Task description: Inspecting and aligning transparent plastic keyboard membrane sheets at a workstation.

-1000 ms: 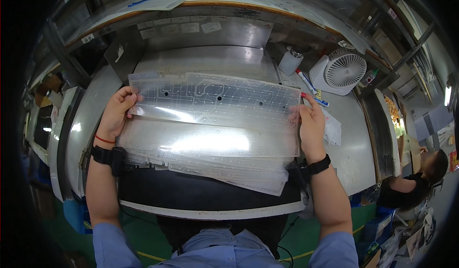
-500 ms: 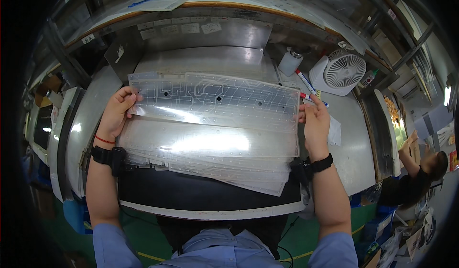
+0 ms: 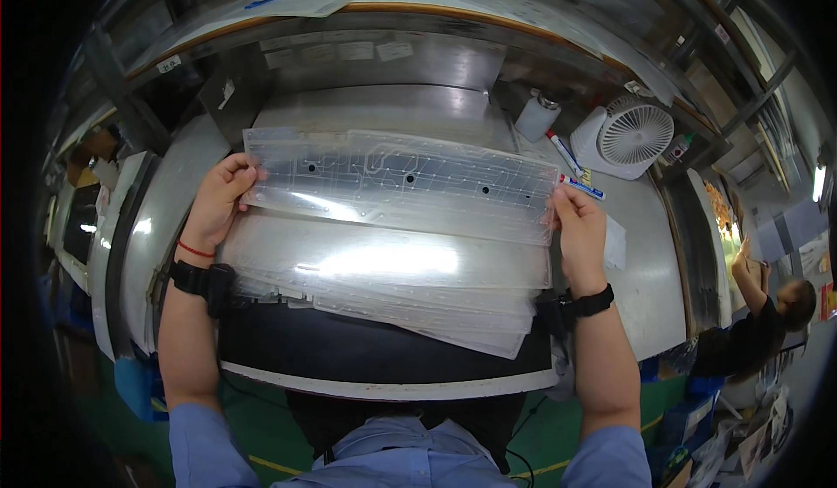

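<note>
Clear patterned sheet (image 3: 375,193): pinched at left end by left hand (image 3: 220,196), at right end by right hand (image 3: 579,227). Held over stack of clear sheets (image 3: 418,305) on counter (image 3: 645,301). Marker (image 3: 586,189) just beyond right hand; white fan (image 3: 635,141) farther back.

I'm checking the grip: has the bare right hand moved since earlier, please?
Yes, slightly downward in view: the right hand no longer covers the blue-white tubular marker.

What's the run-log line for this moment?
left hand: holds clear sheet, left end | right hand: same sheet, right end | nearer body: sheet pile | far right: white fan
</note>
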A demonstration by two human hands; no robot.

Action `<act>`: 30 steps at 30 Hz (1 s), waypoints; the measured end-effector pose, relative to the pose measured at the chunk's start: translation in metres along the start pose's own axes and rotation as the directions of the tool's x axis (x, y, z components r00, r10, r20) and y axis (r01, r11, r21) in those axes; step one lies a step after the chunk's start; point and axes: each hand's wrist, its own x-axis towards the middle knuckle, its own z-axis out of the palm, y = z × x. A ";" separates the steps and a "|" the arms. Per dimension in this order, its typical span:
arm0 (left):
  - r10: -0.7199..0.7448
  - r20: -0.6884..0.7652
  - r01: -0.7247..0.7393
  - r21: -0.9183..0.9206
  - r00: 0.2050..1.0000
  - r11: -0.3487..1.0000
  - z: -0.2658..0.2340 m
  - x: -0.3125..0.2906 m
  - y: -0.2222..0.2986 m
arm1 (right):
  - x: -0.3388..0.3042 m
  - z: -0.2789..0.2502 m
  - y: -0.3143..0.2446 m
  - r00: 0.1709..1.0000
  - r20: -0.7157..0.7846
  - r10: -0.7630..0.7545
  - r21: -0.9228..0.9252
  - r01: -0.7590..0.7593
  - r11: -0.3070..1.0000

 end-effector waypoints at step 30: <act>-0.076 0.251 0.106 -0.108 0.965 0.989 -0.019 -0.010 0.020 | 0.000 -0.008 -0.004 0.996 0.014 -0.084 -0.151 0.085 0.985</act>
